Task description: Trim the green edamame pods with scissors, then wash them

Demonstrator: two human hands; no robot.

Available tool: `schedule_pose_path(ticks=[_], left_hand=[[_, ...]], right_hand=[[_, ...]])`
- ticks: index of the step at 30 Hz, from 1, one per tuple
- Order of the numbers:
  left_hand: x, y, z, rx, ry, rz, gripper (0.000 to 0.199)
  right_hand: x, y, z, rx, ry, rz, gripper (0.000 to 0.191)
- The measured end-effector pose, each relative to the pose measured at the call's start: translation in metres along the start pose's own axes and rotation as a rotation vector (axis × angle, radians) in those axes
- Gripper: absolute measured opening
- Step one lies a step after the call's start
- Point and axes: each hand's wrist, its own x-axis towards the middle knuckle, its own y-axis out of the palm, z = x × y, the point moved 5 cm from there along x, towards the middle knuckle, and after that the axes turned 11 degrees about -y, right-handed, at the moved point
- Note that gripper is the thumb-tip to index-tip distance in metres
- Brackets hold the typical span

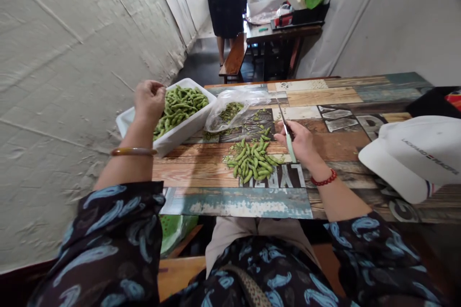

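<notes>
My left hand (148, 98) is over the left side of a white plastic tub (180, 135), its fingers drawn together. Whatever they pinch, if anything, is hidden. Green edamame pods (185, 105) are heaped inside the tub. In my right hand (301, 141) is a pair of scissors (290, 146) with pale green handles, the blades pointing away from me across the table. Just left of that hand, a loose pile of edamame pods (254, 160) lies on the tabletop. Behind the pile, a clear plastic bag (252, 98) lies open with small green trimmings (230, 111) in it.
The patchwork wood-print table (201, 172) has a white cap (414, 153) at its right. A rough pale wall (65, 81) runs along the left. Farther back, a person (225, 0) stands by a bench (235, 55) and a cluttered table (281, 33). A green basket (176, 228) sits below the table edge.
</notes>
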Motion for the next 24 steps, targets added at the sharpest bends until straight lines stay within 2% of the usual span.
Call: schedule_pose_path(ticks=[3,6,8,12,15,17,20,24], left_hand=[[0.000,-0.003,0.007,0.207,0.063,-0.058,0.011],[-0.021,0.021,-0.012,0.223,0.187,-0.003,0.009],[-0.042,0.053,-0.037,0.203,0.291,0.104,0.013],[-0.089,0.135,-0.083,0.263,0.483,0.401,0.017],[-0.115,0.188,-0.100,0.320,0.583,0.524,0.022],[-0.125,0.213,-0.105,0.357,0.619,0.565,0.025],[-0.130,0.235,-0.106,0.442,0.635,0.604,0.027],[-0.129,0.243,-0.105,0.517,0.617,0.662,0.019]], right_hand=[[0.001,-0.003,-0.002,0.005,0.026,-0.002,0.035],[0.002,-0.008,-0.005,0.004,0.080,-0.004,0.035],[0.002,-0.010,-0.007,0.012,0.125,-0.016,0.035],[0.002,-0.010,-0.010,0.045,0.175,-0.030,0.036],[0.003,-0.009,-0.011,0.073,0.155,-0.042,0.034],[0.005,-0.009,-0.010,0.085,0.136,-0.050,0.033],[0.007,-0.011,-0.010,0.090,0.124,-0.067,0.033],[0.009,-0.014,-0.010,0.106,0.110,-0.100,0.033]])
